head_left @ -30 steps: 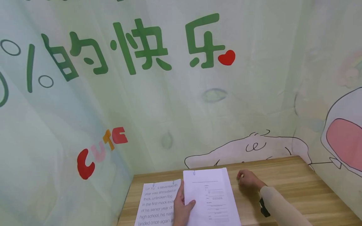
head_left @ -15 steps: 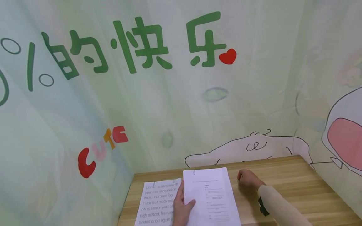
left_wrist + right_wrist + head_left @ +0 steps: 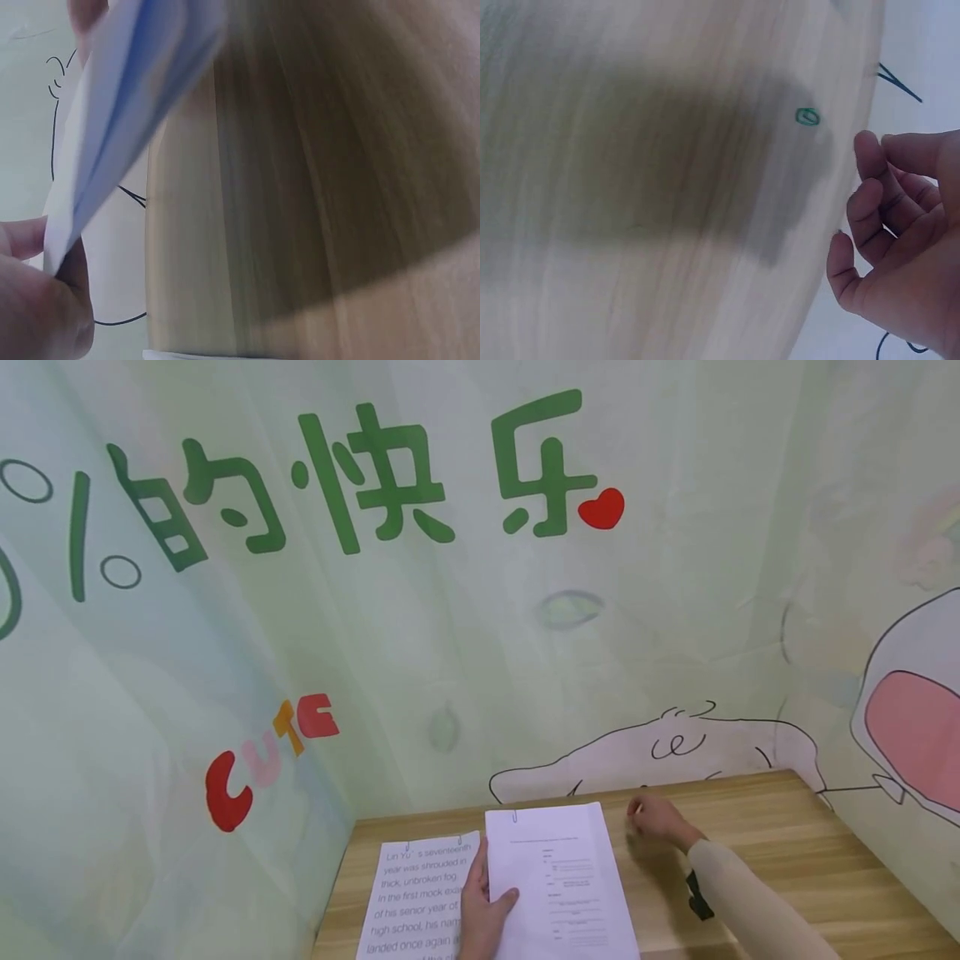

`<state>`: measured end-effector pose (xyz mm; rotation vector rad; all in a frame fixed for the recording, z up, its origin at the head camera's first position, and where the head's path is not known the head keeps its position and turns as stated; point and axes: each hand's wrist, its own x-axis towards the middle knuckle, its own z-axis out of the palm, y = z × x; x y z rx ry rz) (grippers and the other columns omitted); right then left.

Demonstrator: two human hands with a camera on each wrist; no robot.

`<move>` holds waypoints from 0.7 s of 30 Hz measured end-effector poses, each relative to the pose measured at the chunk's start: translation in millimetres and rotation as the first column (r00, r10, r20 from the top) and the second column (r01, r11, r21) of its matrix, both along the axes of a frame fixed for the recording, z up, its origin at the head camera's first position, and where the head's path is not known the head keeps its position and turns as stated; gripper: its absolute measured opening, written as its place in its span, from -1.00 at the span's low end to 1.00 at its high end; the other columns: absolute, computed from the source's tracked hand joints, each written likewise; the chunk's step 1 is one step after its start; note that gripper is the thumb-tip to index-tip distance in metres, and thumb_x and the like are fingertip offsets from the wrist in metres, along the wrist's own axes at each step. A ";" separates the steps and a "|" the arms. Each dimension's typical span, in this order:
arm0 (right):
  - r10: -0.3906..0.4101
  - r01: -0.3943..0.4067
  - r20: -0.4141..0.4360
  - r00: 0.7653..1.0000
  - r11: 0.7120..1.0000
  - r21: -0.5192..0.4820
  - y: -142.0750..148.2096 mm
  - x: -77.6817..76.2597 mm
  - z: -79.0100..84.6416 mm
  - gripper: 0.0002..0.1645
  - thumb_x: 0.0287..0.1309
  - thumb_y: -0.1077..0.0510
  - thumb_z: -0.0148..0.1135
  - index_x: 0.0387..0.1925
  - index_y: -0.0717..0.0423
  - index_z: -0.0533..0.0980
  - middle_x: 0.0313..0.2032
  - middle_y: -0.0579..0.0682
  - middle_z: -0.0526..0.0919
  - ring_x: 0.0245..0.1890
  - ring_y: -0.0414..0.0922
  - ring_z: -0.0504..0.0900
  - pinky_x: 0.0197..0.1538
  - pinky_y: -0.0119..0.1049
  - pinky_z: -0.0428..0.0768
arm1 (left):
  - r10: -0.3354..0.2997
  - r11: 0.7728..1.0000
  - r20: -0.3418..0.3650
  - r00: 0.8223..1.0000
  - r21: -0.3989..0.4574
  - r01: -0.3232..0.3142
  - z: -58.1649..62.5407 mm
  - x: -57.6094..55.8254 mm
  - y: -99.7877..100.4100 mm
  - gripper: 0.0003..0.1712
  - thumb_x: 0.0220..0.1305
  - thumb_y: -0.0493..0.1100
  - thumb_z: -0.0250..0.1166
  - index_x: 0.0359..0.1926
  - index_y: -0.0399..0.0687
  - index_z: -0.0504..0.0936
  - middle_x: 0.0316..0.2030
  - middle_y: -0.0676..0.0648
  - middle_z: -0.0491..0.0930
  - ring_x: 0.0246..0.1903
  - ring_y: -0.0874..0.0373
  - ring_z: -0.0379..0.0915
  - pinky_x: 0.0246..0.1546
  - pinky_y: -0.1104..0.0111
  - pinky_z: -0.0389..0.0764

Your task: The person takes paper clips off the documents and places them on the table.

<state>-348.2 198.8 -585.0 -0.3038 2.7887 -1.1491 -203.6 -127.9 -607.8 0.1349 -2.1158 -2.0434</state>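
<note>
In the head view my left hand (image 3: 486, 906) grips a stack of white printed sheets (image 3: 558, 885) by its left edge, thumb on the front. The left wrist view shows the sheets (image 3: 97, 142) edge-on, raised above the wooden table. A clip (image 3: 514, 816) sits on the stack's top edge. My right hand (image 3: 663, 821) is over the table, right of the stack. In the right wrist view its fingers (image 3: 868, 201) are curled and the thumb touches the index finger; nothing shows between them. A small green looped thing (image 3: 808, 116), a clip or a mark, appears against the table near the fingertips.
A large-print page (image 3: 412, 902) with two clips at its top lies on the wooden table (image 3: 795, 852), left of the stack and partly behind my left hand. A printed curtain (image 3: 420, 635) encloses the table's back and sides.
My right hand has shifted very slightly toward the back of the table. The left hand and the stack stay where they were.
</note>
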 end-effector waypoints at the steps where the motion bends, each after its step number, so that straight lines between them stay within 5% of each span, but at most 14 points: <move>1: -0.003 0.003 -0.002 1.000 1.000 -0.013 -0.4 -0.3 2.0 -0.96 0.29 0.34 0.23 -0.30 0.26 0.59 -0.47 0.01 0.61 -0.45 -0.11 0.55 -0.40 -0.29 0.53 | -0.007 1.000 0.003 1.000 0.008 0.007 -0.6 -0.5 0.6 0.16 0.03 -0.60 0.34 0.66 -0.16 0.12 0.61 -0.29 0.15 0.37 -0.22 0.49 0.12 0.38 0.73; 11: 0.041 -0.045 -0.041 0.998 0.992 -0.114 -21.1 -10.8 19.6 -0.87 0.48 0.21 0.18 -0.15 0.21 0.61 -0.42 0.02 0.69 -0.29 0.10 0.68 -0.30 -0.25 0.54 | -0.014 1.000 0.028 0.999 -0.004 0.014 -4.6 -1.3 7.4 0.15 0.07 -0.61 0.32 0.67 -0.17 0.09 0.50 -0.38 0.36 0.22 -0.17 0.63 -0.03 0.38 0.78; 21: 0.115 -0.132 -0.123 0.986 0.980 -0.150 -47.8 -13.4 40.0 -0.83 0.53 0.20 0.16 -0.11 0.20 0.64 -0.31 -0.02 0.72 -0.30 -0.13 0.62 -0.19 -0.26 0.60 | -0.023 1.000 0.043 0.999 0.006 0.023 -0.2 -0.2 16.1 0.15 0.10 -0.58 0.34 0.68 -0.10 0.11 0.34 -0.37 0.55 0.13 -0.10 0.69 -0.06 0.33 0.80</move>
